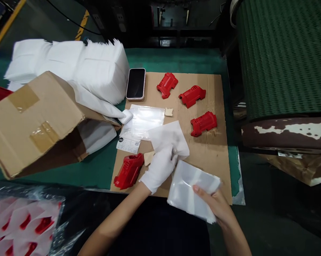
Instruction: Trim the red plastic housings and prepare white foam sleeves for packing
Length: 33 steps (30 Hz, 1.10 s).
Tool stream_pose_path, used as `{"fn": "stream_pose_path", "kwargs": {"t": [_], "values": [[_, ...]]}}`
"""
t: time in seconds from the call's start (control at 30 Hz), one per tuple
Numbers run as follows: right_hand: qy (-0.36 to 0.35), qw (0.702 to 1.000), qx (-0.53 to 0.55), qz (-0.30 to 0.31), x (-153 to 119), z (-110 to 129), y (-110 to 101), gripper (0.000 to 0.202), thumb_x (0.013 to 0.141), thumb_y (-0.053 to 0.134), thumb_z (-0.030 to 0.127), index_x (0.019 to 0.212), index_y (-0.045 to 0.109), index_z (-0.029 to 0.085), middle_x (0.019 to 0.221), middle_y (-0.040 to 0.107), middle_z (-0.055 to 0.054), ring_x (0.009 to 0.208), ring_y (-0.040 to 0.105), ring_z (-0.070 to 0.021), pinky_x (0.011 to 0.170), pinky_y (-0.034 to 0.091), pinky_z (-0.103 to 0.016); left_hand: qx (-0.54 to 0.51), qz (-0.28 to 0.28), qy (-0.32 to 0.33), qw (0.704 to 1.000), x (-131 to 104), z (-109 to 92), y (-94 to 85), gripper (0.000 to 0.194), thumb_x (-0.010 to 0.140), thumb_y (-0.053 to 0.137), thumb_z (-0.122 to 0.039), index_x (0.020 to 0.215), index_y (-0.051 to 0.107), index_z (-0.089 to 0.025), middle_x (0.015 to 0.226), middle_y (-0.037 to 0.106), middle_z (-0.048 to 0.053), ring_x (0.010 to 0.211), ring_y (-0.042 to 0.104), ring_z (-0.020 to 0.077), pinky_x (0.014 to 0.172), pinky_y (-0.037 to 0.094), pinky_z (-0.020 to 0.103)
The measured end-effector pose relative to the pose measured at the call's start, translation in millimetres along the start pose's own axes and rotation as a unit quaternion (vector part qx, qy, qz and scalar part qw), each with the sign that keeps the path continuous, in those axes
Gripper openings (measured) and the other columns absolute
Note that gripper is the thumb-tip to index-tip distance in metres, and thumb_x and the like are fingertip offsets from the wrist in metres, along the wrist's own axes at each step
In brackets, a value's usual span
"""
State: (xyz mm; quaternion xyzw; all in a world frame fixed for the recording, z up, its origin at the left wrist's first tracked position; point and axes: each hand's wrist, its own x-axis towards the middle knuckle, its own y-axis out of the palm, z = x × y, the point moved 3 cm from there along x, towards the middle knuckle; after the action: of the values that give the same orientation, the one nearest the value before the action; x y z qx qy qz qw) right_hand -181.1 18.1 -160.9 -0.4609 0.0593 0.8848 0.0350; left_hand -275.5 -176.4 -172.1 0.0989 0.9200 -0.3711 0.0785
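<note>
My left hand [160,169], in a white glove, has its fingers closed at the lower edge of a thin white foam bag [168,137] above the cardboard sheet. My bare right hand [216,204] grips a stack of clear plastic bags [194,186], thumb on top, at the cardboard's front edge. Just left of the glove lies a red plastic housing [129,171]. Farther right rest more red housings [204,123], [192,96], [167,85]. Beyond the left hand are flat clear plastic sleeves [148,122] and a printed label [128,145].
A phone [136,84] lies on the cardboard sheet [211,167]. On the left stand an open carton [37,121] and stacked white foam bags [101,71]. Wrapped red parts fill a plastic-lined container [24,224]. A green ridged conveyor belt [283,57] is at right.
</note>
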Motion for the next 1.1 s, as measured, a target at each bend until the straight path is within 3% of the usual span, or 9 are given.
{"fn": "stream_pose_path", "kwargs": {"t": [0.3,0.53,0.7,0.97,1.1], "values": [[0.002,0.999,-0.032,0.006,17.2,2.9,-1.9,0.061,0.061,0.089,0.054,0.106,0.071,0.016,0.104,0.077,-0.012,0.095,0.073,-0.0319,0.077,0.06,-0.037,0.02,-0.008,0.034,0.999,-3.3,1.8,-2.7,0.011,0.094,0.052,-0.019,0.084,0.052,-0.022,0.076,0.061,0.0,0.068,0.059,0.0158,0.065,0.047,0.027],[-0.035,0.997,-0.017,-0.069,14.4,5.8,5.4,0.062,0.061,0.089,0.053,0.105,0.073,0.013,0.103,0.077,-0.014,0.094,0.073,-0.033,0.073,0.062,-0.036,0.094,0.015,0.15,0.984,-9.0,-2.5,-3.9,0.02,0.091,0.049,-0.011,0.091,0.067,-0.021,0.089,0.072,0.006,0.08,0.064,0.0215,0.071,0.047,0.032],[-0.099,0.985,-0.031,-0.137,19.3,7.7,8.7,0.059,0.062,0.088,0.053,0.103,0.074,0.012,0.101,0.077,-0.014,0.092,0.074,-0.0323,0.068,0.062,-0.034,0.105,0.007,0.191,0.976,-11.6,-4.0,-3.1,0.02,0.087,0.052,-0.01,0.083,0.069,-0.02,0.092,0.073,0.006,0.079,0.065,0.0207,0.068,0.048,0.032],[-0.124,0.981,-0.046,-0.139,33.8,-1.4,14.4,0.062,0.065,0.085,0.054,0.107,0.073,0.011,0.108,0.076,-0.015,0.097,0.073,-0.0314,0.075,0.063,-0.035,0.064,-0.023,0.139,0.988,-11.4,-5.6,-7.9,0.009,0.084,0.061,-0.013,0.091,0.065,-0.016,0.091,0.071,0.006,0.085,0.065,0.0208,0.079,0.052,0.033],[-0.112,0.982,-0.063,-0.137,34.4,-0.3,8.2,0.062,0.062,0.087,0.054,0.104,0.073,0.011,0.104,0.076,-0.015,0.091,0.074,-0.0301,0.07,0.062,-0.034,0.058,-0.021,0.085,0.994,-7.1,-10.5,-10.2,0.024,0.085,0.07,-0.027,0.104,0.061,-0.016,0.096,0.068,0.005,0.084,0.064,0.0192,0.075,0.053,0.031]]}}
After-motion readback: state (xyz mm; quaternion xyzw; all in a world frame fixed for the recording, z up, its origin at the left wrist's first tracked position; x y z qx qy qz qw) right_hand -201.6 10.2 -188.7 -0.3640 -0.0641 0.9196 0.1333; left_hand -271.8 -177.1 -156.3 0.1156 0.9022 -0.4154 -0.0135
